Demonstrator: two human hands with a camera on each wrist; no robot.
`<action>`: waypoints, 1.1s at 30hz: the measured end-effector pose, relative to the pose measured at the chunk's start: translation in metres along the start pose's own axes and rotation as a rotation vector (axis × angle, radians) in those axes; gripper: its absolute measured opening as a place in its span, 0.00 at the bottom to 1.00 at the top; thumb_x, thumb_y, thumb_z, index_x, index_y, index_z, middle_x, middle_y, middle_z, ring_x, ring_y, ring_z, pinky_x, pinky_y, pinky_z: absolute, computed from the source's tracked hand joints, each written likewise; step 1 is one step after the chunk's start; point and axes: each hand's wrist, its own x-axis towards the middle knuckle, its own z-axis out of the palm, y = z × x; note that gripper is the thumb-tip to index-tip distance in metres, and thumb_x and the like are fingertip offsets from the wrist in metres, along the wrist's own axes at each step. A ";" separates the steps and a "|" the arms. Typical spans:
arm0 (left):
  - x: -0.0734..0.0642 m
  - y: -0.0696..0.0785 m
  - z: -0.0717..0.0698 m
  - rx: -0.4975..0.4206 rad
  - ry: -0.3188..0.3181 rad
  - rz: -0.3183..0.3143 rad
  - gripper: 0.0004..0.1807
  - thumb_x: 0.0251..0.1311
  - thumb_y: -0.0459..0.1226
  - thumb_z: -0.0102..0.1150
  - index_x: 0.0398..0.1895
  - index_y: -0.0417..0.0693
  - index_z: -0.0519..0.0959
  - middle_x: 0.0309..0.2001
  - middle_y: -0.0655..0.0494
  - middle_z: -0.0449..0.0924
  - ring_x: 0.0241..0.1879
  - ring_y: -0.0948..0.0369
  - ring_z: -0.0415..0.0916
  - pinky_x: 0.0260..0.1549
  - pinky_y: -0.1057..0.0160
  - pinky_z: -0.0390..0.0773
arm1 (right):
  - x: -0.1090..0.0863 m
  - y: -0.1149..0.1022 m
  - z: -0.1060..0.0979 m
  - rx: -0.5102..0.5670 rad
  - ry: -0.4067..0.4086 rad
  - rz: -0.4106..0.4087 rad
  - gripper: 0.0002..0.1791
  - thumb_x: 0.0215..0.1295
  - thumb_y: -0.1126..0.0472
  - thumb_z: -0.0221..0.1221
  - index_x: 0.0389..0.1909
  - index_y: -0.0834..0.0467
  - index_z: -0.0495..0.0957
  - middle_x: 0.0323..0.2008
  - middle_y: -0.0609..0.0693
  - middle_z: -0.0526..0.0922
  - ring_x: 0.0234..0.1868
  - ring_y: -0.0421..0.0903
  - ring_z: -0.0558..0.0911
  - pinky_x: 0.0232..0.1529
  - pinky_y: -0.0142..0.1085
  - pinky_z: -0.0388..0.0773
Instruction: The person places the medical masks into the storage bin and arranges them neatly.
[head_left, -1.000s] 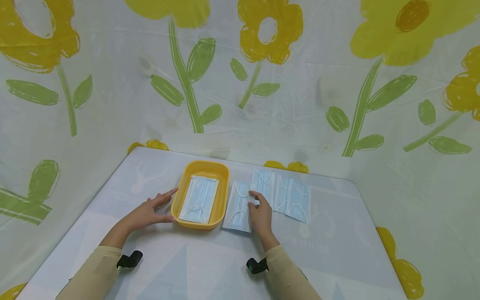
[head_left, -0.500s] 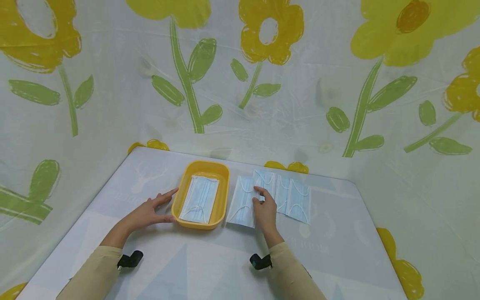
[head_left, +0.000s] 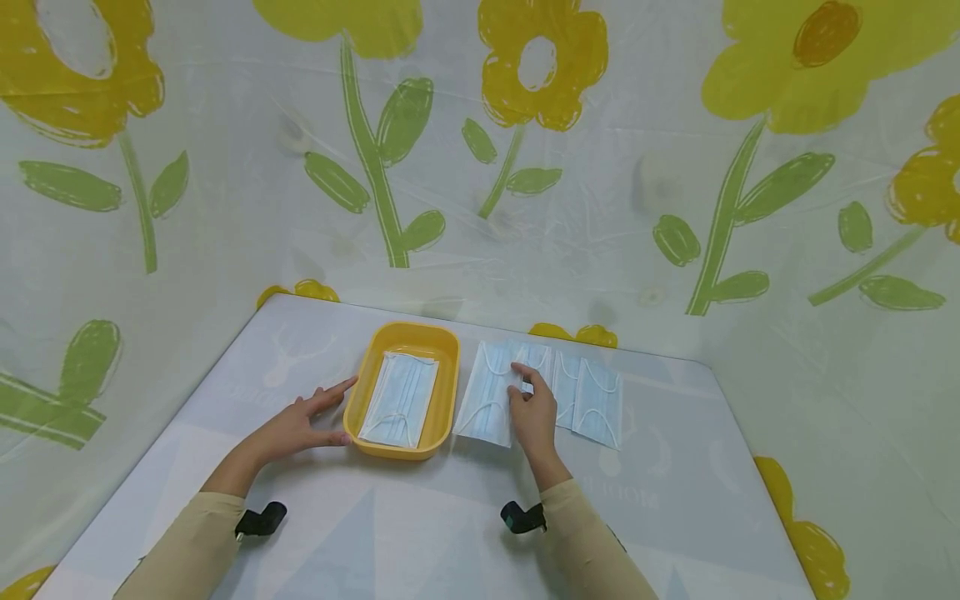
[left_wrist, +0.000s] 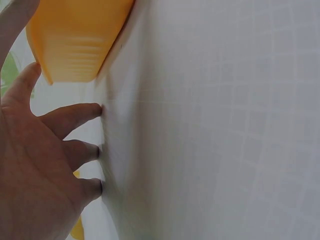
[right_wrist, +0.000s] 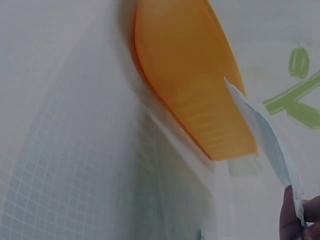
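Note:
My right hand (head_left: pixel 534 417) pinches a light blue face mask (head_left: pixel 483 396) by its right edge, between thumb and fingers. The right wrist view has this mask (right_wrist: pixel 270 142) tilted and raised off the table, beside the yellow tray. Inside the yellow tray (head_left: pixel 448 400) lies another blue mask (head_left: pixel 397 400) with white ear loops; whether more lie under it I cannot tell. With fingers spread, my left hand (head_left: pixel 296 429) touches the tray's left side at index finger and thumb. In the left wrist view, the left hand (left_wrist: pixel 42 165) has its other fingers near the tabletop.
Behind and right of my right hand lie more masks: one partly covered (head_left: pixel 538 354), a middle one (head_left: pixel 564 392) and an outer one (head_left: pixel 597 404). They rest on a pale patterned table (head_left: pixel 420 533). A flower-print curtain (head_left: pixel 585 242) surrounds it.
My right hand has lifted the mask and moved it slightly away from me and to the right. It now overlaps the far mask in the head view. Left hand and tray stay put.

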 end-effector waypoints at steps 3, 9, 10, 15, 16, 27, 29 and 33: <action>0.000 0.000 0.000 0.001 0.001 0.003 0.55 0.51 0.56 0.75 0.81 0.63 0.56 0.75 0.39 0.60 0.75 0.28 0.41 0.70 0.26 0.34 | 0.000 -0.005 0.000 0.015 0.003 -0.016 0.20 0.70 0.69 0.59 0.60 0.54 0.80 0.59 0.55 0.80 0.32 0.46 0.76 0.31 0.31 0.76; 0.000 -0.001 0.000 -0.001 0.000 0.013 0.55 0.52 0.55 0.75 0.81 0.62 0.56 0.75 0.37 0.60 0.75 0.27 0.41 0.70 0.26 0.34 | -0.001 -0.013 0.002 0.037 0.010 -0.023 0.20 0.70 0.69 0.59 0.60 0.54 0.81 0.58 0.55 0.80 0.29 0.45 0.75 0.28 0.29 0.74; 0.000 -0.001 0.001 -0.002 0.000 0.015 0.55 0.52 0.55 0.75 0.81 0.62 0.56 0.75 0.37 0.60 0.75 0.27 0.41 0.70 0.26 0.34 | -0.001 -0.014 0.002 0.039 0.012 -0.021 0.20 0.70 0.69 0.59 0.60 0.53 0.81 0.58 0.54 0.80 0.29 0.45 0.75 0.27 0.29 0.74; 0.000 0.000 0.001 0.002 -0.001 0.011 0.55 0.52 0.55 0.75 0.81 0.62 0.55 0.75 0.37 0.60 0.75 0.27 0.40 0.70 0.25 0.34 | -0.001 -0.019 0.001 0.046 0.017 -0.022 0.20 0.70 0.69 0.59 0.60 0.53 0.81 0.59 0.54 0.80 0.28 0.45 0.75 0.26 0.29 0.73; 0.000 0.000 0.000 0.004 -0.001 0.009 0.55 0.52 0.56 0.75 0.81 0.62 0.55 0.75 0.37 0.60 0.75 0.27 0.41 0.70 0.26 0.34 | -0.001 -0.020 0.001 0.051 0.017 -0.023 0.20 0.70 0.69 0.59 0.60 0.53 0.81 0.59 0.54 0.80 0.28 0.45 0.75 0.26 0.29 0.72; 0.000 0.002 0.000 0.004 0.000 0.008 0.55 0.52 0.56 0.75 0.81 0.62 0.55 0.76 0.38 0.59 0.75 0.27 0.41 0.70 0.25 0.34 | -0.001 -0.026 -0.003 0.064 0.014 -0.026 0.20 0.70 0.69 0.59 0.60 0.53 0.81 0.59 0.53 0.80 0.28 0.45 0.74 0.26 0.28 0.72; 0.000 0.001 0.000 0.005 0.001 0.009 0.55 0.52 0.56 0.75 0.81 0.62 0.55 0.75 0.38 0.59 0.75 0.27 0.41 0.70 0.25 0.34 | -0.001 -0.027 -0.003 0.062 0.018 -0.028 0.20 0.70 0.69 0.59 0.60 0.53 0.81 0.58 0.53 0.80 0.28 0.45 0.74 0.26 0.28 0.71; 0.000 0.000 0.000 0.004 0.000 0.014 0.55 0.52 0.55 0.75 0.81 0.62 0.55 0.75 0.38 0.60 0.75 0.27 0.40 0.70 0.26 0.34 | -0.002 -0.030 0.000 0.066 0.015 -0.021 0.20 0.70 0.69 0.59 0.60 0.52 0.81 0.59 0.53 0.79 0.28 0.45 0.73 0.26 0.27 0.71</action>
